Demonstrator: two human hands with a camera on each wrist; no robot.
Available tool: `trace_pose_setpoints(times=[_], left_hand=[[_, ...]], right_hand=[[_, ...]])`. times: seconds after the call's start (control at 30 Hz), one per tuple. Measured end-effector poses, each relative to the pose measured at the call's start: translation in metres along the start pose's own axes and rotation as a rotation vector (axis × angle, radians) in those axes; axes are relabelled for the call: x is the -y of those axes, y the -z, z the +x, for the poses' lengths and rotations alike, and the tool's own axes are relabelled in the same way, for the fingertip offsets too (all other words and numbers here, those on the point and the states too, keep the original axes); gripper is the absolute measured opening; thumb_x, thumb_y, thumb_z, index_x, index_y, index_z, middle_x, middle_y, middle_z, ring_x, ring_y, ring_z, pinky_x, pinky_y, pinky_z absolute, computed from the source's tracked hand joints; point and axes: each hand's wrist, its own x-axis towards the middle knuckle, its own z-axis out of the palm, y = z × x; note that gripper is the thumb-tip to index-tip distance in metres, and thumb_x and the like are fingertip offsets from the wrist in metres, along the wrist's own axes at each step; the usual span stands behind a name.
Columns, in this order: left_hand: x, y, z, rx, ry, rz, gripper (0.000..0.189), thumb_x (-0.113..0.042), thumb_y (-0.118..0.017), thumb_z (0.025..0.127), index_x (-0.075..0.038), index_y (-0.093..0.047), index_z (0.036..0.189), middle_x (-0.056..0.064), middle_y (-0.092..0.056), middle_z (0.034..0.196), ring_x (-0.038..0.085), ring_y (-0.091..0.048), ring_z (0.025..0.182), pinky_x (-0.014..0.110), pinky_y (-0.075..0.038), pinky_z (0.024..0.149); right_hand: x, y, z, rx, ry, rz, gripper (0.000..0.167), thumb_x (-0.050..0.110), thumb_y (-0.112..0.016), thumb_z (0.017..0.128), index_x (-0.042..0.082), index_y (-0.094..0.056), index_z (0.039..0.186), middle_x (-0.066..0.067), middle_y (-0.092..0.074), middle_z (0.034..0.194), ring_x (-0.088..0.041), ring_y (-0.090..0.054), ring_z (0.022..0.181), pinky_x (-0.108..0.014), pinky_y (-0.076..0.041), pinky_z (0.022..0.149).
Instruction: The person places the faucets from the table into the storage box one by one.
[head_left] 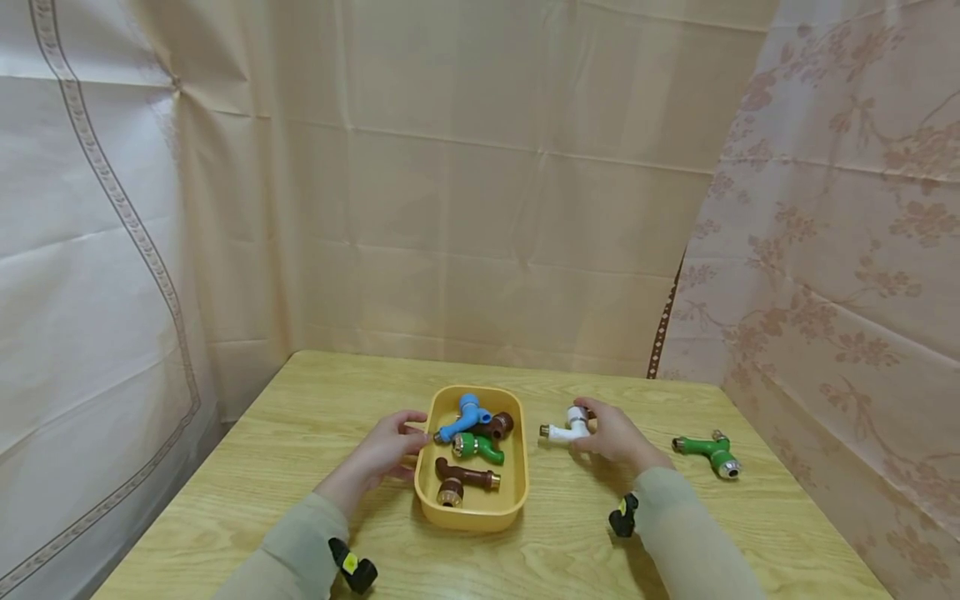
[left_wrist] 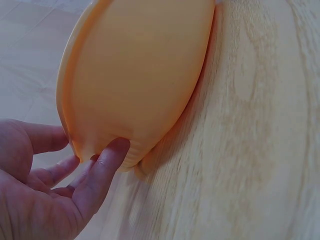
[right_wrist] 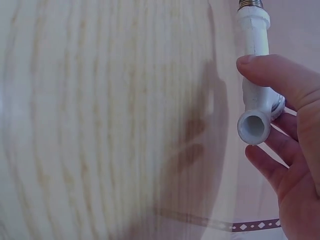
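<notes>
1. Far left: banded cloth [head_left: 90,250], hanging beside desk [head_left: 315,425].
2. Next: left hand [head_left: 382,454] at left side of yellow bin [head_left: 471,521]; fingers loosely spread, slightly bent, touching rim and outer wall, nothing gripped.
3. Inside bin, left part: blue tap [head_left: 467,417] toward back, threaded end by left rim; front brown tap [head_left: 467,475] nearer front, threads pointing right.
4. Inside bin, more right: binned green tap [head_left: 480,448] mid-bin; back brown tap [head_left: 500,426], partly hidden by blue tap.
5. Right of bin, apart from rim: white tap [head_left: 576,423], threaded end toward bin, apparently raised off desk.
6. Then right hand [head_left: 611,433], partly closed, pinching white tap between thumb and fingers.
7. Farther right, well apart: loose green tap [head_left: 705,447], lying on desk.
8. Far right: floral cloth [head_left: 847,275].
</notes>
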Motion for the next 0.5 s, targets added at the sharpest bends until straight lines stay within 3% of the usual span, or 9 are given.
trace_pose_setpoints(times=[0.5], left_hand=[[0.0, 0.0, 0.0, 0.005, -0.005, 0.002, 0.047, -0.008, -0.06, 0.101, -0.001, -0.048, 0.146, 0.022, -0.059, 0.119, 0.03, -0.067, 0.095, 0.044, -0.061, 0.062]], right_hand=[[0.01, 0.011, 0.001, -0.058, 0.057, -0.024, 0.074, 0.017, -0.086, 0.083, 0.004, -0.05, 0.147, -0.015, -0.063, 0.129, -0.036, -0.057, 0.121, -0.057, -0.049, 0.097]])
